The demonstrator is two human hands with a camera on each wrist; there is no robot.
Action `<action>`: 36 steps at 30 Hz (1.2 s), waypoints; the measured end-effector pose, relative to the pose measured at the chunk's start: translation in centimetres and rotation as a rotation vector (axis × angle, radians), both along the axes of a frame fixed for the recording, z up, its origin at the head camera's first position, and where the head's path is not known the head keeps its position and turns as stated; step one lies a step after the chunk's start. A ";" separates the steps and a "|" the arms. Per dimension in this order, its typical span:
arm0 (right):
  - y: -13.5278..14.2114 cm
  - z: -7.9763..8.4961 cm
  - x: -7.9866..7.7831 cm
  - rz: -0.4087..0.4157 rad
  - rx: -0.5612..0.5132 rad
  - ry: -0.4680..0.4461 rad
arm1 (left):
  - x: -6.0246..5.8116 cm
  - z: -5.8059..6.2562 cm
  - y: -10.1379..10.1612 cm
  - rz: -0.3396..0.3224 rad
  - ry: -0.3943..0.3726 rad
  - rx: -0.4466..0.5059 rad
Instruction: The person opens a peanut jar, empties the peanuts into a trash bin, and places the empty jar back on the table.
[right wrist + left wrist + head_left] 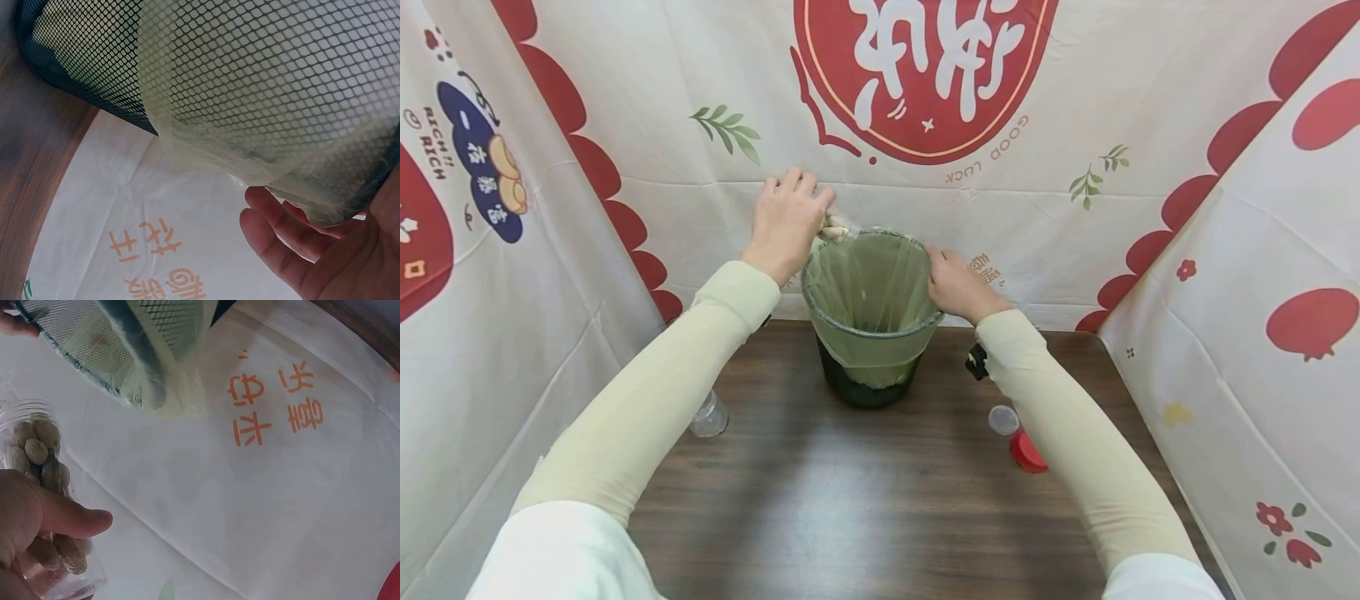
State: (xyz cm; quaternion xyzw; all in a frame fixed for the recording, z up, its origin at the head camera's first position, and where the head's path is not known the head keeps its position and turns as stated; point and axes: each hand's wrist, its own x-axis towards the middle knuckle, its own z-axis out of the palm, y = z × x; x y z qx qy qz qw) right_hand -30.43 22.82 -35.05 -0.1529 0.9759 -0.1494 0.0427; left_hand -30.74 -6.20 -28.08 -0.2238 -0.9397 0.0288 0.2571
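Note:
A green-black mesh trash bin (872, 387) stands upright near the back of the table, with a thin yellowish bag (880, 346) lining it and folded over its rim. My left hand (786, 221) grips a clear plastic jar (39, 419) above the bin's left rim. Peanuts in their shells (36, 452) fill much of that jar, and its threaded mouth has no lid on. On the opposite side, my right hand (958, 287) holds the bin's right rim. Its fingers (275, 240) bend around the bagged edge in the right wrist view.
Left on the table is another clear container (710, 417), partly behind my left sleeve. By my right forearm lie a red lid (1028, 452) and a small translucent disc (1003, 420). Printed cloth (880, 192) hangs close behind the bin and along both sides.

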 end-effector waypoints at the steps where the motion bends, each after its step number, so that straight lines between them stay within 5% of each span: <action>1: 0.0 0.0 0.0 0.002 0.001 -0.003 | 0.0 0.0 0.0 -0.002 0.003 -0.012; 27: -0.2 0.1 0.2 -0.014 -0.016 -0.020 | 0.4 -0.1 0.5 -0.043 0.006 -0.173; 36: -0.1 0.1 0.2 -0.016 -0.031 -0.014 | 0.7 1.9 0.6 -0.057 0.025 -0.116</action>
